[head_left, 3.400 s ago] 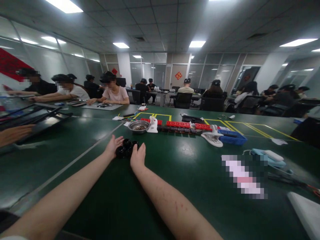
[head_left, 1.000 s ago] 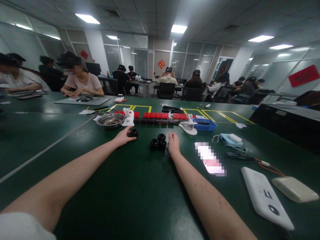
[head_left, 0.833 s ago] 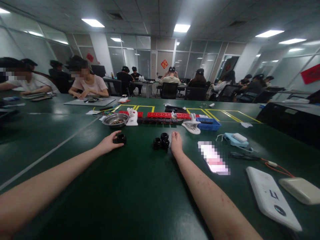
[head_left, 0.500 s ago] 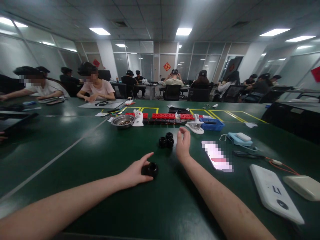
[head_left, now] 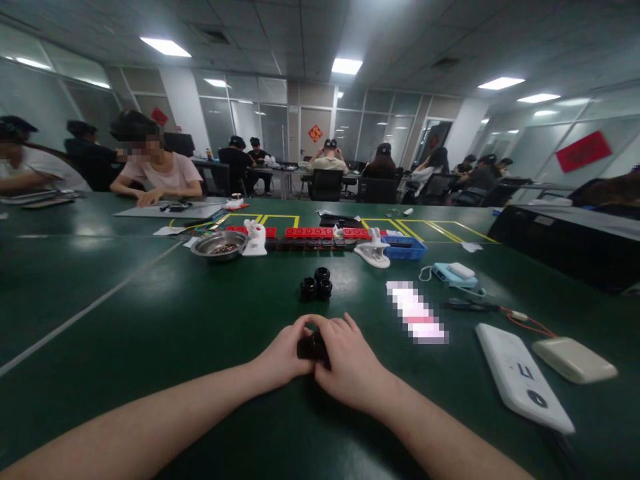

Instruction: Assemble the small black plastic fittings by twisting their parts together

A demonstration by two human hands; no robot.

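Observation:
Close in front of me, a glossy black round part (head_left: 314,346) with a hollow centre sits between my two hands; its exact kind I cannot tell. My left hand (head_left: 281,353) is closed around its left side. From the right, my right hand (head_left: 347,360) curls over it, thumb low and fingers at the top, covering much of it. A little farther off, a small cluster of similar black round parts (head_left: 317,285) stands on the green table (head_left: 225,307).
Beyond are a metal bowl (head_left: 219,247) of small pieces, white stands (head_left: 256,239), a red strip (head_left: 327,233) and a blue tray (head_left: 405,248). On the right lie a lit phone (head_left: 417,313), a white device (head_left: 525,377) and a beige case (head_left: 575,358). Other people sit across the room.
My right hand has come back from beside the cluster to the black round part and closed on it with my left hand. The view has turned slightly right.

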